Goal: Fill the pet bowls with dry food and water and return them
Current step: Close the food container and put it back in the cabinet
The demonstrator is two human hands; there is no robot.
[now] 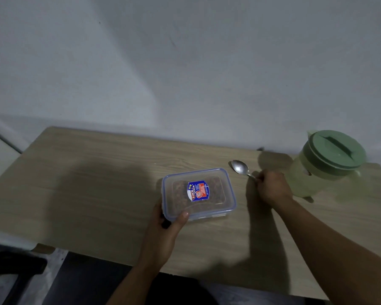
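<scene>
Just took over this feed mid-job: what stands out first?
The clear plastic lidded container of brown dry food at the wooden table's centre, gripped by the left hand. The right hand holds a metal spoon; a green-lidded translucent pitcher stands far right.

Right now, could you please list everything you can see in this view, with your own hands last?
table: one, light wood grain, against the grey wall.
food box: one, clear with blue-edged lid shut and a blue and red label, brown dry food inside, centre of the table.
spoon: one, silver metal, right of the box, bowl end pointing away.
jug: one, pale green with darker green lid on, far right of the table.
dark object: one, black, on the floor at lower left; cannot tell what it is.
pet bowls: none in view.
left hand: one, gripping the box's near left corner.
right hand: one, closed on the spoon's handle.
</scene>
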